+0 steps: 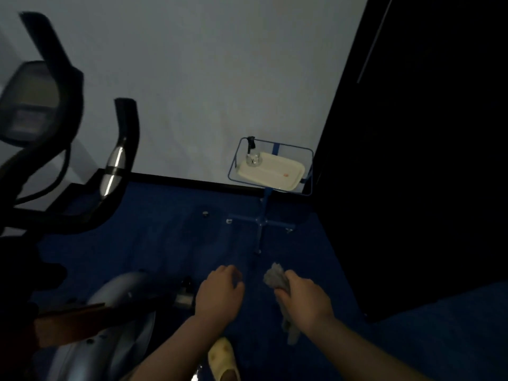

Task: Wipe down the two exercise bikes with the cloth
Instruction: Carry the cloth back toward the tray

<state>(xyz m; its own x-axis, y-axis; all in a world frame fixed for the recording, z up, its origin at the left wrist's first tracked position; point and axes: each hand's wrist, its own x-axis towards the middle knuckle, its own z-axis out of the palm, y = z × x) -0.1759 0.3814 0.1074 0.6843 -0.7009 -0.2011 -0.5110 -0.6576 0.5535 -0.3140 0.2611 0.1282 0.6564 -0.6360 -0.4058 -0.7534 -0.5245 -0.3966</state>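
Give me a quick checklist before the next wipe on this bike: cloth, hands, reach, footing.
1. Cloth in hand: ok, bunched in the right hand, a tail hanging below.
2. Left hand free: ok, loosely curled, holding nothing.
3. Bike within reach: ok, silver body beside the left hand; handlebar higher up.
4. Second bike located: cannot tell, only one shows.
5. Spray bottle to hand: not ok, on the tray stand by the wall.
6. Floor dry: cannot tell, too dim.

The exercise bike (82, 215) stands at the left — a wheeled stand (270, 171) against the wall to its right, a tray (275, 171) on it, a bottle (253, 155) in the tray's left corner.
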